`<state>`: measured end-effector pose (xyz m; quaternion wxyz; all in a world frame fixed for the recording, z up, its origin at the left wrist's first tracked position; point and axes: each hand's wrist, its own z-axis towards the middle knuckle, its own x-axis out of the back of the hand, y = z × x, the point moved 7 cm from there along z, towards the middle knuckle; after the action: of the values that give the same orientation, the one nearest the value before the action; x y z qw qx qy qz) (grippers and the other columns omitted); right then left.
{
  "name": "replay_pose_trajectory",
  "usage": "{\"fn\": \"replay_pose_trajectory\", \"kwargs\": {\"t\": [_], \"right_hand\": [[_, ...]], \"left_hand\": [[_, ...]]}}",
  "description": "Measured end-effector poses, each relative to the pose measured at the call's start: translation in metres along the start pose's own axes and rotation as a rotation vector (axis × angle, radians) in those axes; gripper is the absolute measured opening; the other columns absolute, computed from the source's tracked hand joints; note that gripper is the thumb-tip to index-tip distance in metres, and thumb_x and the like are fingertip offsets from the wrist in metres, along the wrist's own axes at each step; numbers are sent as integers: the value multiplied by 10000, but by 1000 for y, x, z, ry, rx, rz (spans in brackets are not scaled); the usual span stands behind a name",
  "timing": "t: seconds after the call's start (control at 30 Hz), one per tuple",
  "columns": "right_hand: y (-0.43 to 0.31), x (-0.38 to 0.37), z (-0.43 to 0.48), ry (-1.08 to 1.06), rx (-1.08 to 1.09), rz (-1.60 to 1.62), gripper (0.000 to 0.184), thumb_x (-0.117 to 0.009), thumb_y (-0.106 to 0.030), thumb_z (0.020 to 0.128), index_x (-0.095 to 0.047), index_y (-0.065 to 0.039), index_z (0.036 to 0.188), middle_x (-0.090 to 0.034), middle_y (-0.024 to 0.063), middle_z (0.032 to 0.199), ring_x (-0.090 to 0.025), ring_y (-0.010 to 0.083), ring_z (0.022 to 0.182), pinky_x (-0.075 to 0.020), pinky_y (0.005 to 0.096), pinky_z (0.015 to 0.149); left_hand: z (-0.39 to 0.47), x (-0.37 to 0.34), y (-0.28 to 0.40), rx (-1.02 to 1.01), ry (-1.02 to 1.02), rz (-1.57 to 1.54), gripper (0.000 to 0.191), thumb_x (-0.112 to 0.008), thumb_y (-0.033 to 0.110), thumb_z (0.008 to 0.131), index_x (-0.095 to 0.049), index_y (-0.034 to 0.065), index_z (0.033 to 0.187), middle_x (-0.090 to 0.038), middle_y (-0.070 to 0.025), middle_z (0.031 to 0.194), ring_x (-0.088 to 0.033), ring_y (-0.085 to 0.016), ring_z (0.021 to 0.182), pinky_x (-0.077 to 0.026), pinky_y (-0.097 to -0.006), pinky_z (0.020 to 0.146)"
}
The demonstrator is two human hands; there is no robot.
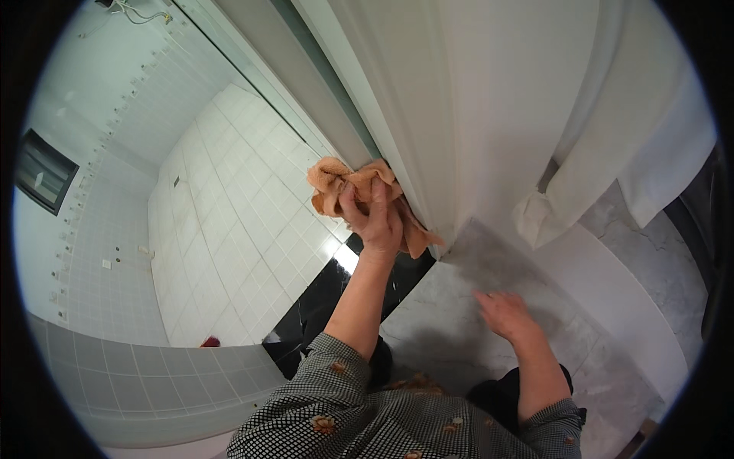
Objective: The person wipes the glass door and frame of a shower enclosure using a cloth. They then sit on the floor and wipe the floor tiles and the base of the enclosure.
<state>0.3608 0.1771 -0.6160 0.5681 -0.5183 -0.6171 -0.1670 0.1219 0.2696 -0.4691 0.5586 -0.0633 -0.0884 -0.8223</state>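
Note:
My left hand (pixel 374 221) grips a bunched orange terry cloth (pixel 330 192). It presses the cloth against the end of a white door frame (pixel 401 143), where a grey-green strip (pixel 338 74) runs along a groove. Part of the cloth hangs down the frame's side, near the black stone threshold (pixel 410 281). My right hand (pixel 506 314) hovers over the grey marbled floor (pixel 436 321), holding nothing, with one finger stretched out. The palm of this hand is hidden from view.
Left of the frame lies a room with a white tiled floor (pixel 246 189) and a small dark-framed window (pixel 46 172). Loose wires (pixel 143 16) stick out from its wall. A knotted white curtain (pixel 579 189) hangs at right above a pale raised ledge (pixel 608 292).

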Motion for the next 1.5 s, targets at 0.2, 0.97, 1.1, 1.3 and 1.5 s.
{"fn": "replay_pose_trajectory", "kwargs": {"t": [0.2,0.97,1.1,1.3,1.5], "right_hand": [[-30,49,10,169,62,266,595,-625,-198,914,-386,-180,1458,-551,137,1326,-594,326,1110,-501,435,915],[-135,236,52,1104,606,-2,850,-808,-77,606,-466,-81,1384,-452,203,1390,-483,468,1227,-463,504,977],[-99,166,73,1001,507,34,882,-796,-70,620,-414,-86,1415,-451,192,1391,-451,469,1275,-444,506,1039],[-78,95,89,875,366,143,934,-737,13,630,-343,-103,1469,-422,181,1426,-440,466,1287,-460,488,1035],[-84,115,73,898,387,326,859,-668,62,715,-337,-95,1491,-348,193,1518,-415,422,1338,-498,434,963]], "left_hand": [[139,59,15,126,216,-388,474,-459,0,967,-394,24,1436,-419,-134,1451,-385,-295,1367,-292,-431,1147],[107,-8,42,-17,128,-388,477,-690,172,780,-635,39,1234,-488,-229,1374,-503,-432,1190,-426,-490,958],[16,-34,33,-5,-98,-391,409,-705,213,790,-650,47,1160,-547,-177,1275,-518,-413,1111,-414,-481,943],[-84,-59,26,341,-400,-454,526,-723,246,767,-583,49,1234,-513,-198,1305,-463,-428,1183,-392,-485,981],[-30,-16,38,75,-101,-289,551,-714,161,772,-544,47,1283,-449,-220,1387,-481,-450,1209,-448,-520,925]]}}
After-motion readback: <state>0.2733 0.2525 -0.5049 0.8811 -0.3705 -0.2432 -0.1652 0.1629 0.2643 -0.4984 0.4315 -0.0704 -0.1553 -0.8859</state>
